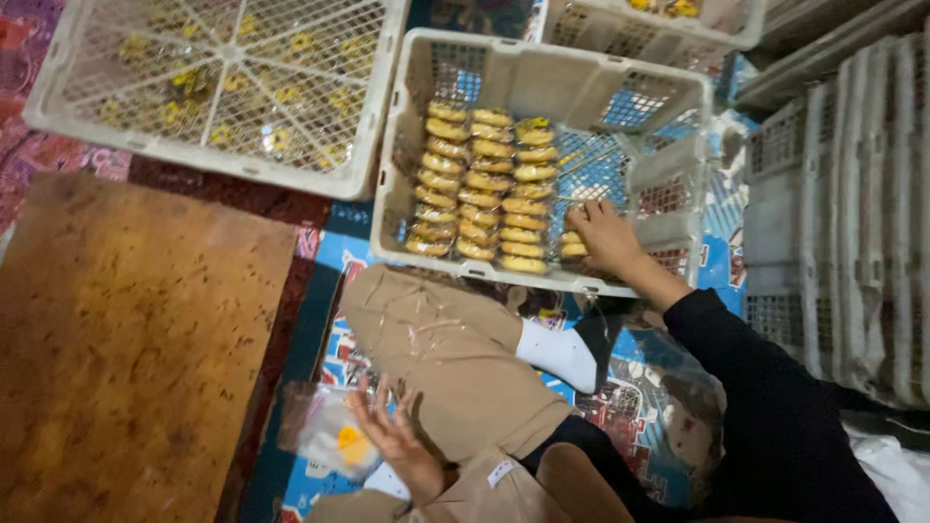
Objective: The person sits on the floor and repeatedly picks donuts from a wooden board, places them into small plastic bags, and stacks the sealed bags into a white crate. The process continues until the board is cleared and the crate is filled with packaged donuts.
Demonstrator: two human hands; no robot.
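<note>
Golden wrapped pastries (484, 184) are stacked in three rows inside a white plastic crate (542, 82). The right hand (603, 235) is closed on a packet at the start of a fourth row; the left hand (397, 441), fingers spread, rests on a clear packet (334, 441) on the floor. Placement appears in hand; the next packet calls for the free room at the crate's right, bounded by its wall.

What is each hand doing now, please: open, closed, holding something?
Left hand: open, fingers spread, touching a clear bag.
Right hand: in the crate, on wrapped pastries; grip unclear.
</note>
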